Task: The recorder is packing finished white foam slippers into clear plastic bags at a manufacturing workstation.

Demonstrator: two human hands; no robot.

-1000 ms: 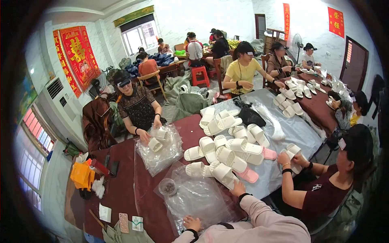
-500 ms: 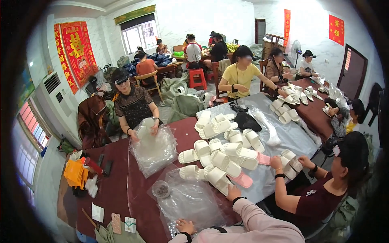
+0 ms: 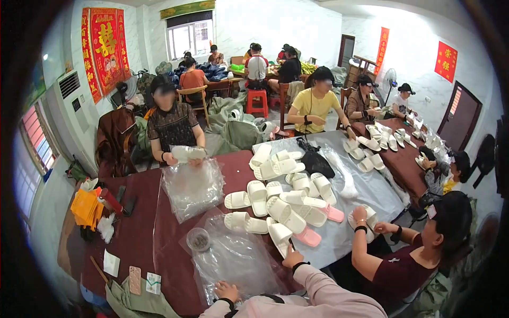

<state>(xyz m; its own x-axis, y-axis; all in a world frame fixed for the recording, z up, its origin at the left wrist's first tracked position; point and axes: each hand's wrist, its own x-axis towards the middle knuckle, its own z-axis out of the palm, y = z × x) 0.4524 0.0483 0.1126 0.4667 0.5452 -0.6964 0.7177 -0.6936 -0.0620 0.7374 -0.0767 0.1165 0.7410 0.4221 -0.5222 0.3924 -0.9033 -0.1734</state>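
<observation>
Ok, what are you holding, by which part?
The right hand touches the near end of a white slipper; whether gripped cannot be told. The left hand, on clear plastic, appears to hold nothing.

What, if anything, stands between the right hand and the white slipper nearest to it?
Nothing visible does: the right hand is right at the near end of that white slipper, with no other thing in between.

Decent lane, counter [image 3: 174,257]'s left half
Passes between phone [image 3: 135,280] and tub [image 3: 198,239] toward the far edge; slipper pile [image 3: 285,214] clogs the right.
</observation>
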